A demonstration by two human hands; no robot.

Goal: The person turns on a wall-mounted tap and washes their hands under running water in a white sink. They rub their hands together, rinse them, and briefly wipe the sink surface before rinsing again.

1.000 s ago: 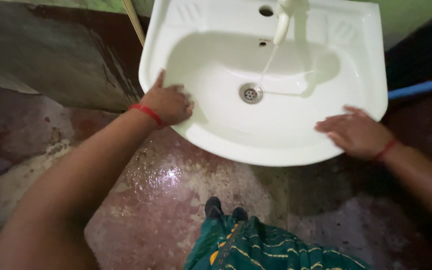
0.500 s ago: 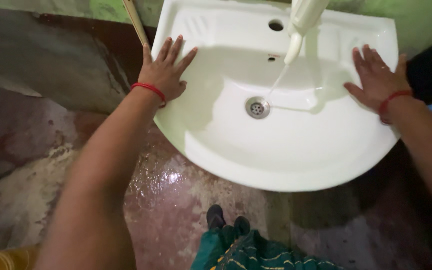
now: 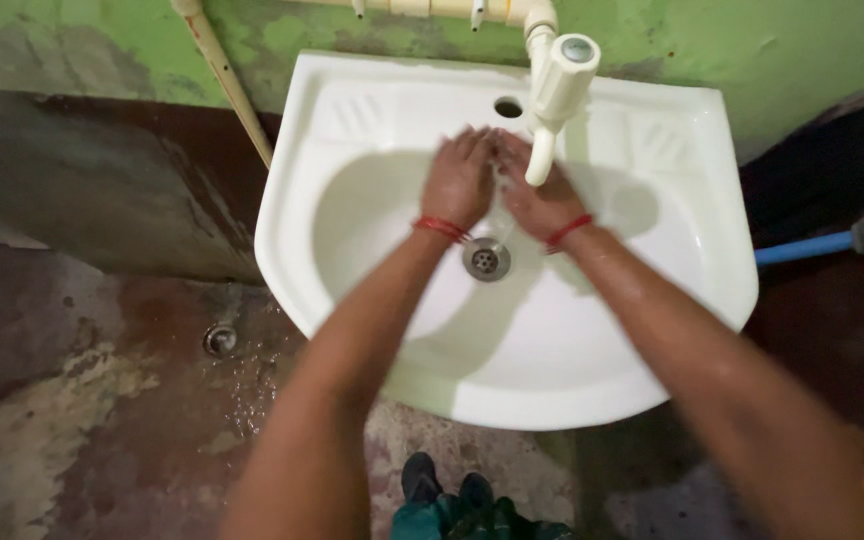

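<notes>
A green painted wall (image 3: pixel 772 50) fills the top of the view, its lower band on the left bare grey and worn. Below it spreads a stained, wet reddish floor (image 3: pixel 102 400) with a small round floor drain (image 3: pixel 219 339) left of the basin.

A white ceramic washbasin (image 3: pixel 652 290) is fixed against the wall at centre, with ribbed soap rests moulded into both upper corners and a small overflow hole (image 3: pixel 508 106) near the back. Its metal drain (image 3: pixel 485 259) sits at the bottom of the bowl. A pale pipe (image 3: pixel 224 80) runs slantwise down the wall just left of the basin. At right, a blue broom handle (image 3: pixel 802 247) lies near the basin's edge, leading to a grey broom head at the picture's border.

A white plastic tap (image 3: pixel 557 95) hangs from a pale pipe on the wall and points its spout down into the bowl.

Both forearms reach over the bowl. The left hand (image 3: pixel 459 180) and the right hand (image 3: pixel 537 195) meet just under the spout, fingers stretched flat and pressed against each other at the tips; neither grip closes on any object. Each wrist wears a red thread band (image 3: pixel 440 229). The right hand lies directly beneath the tap's outlet, the left touches it from the side. Whether water flows cannot be told.
</notes>
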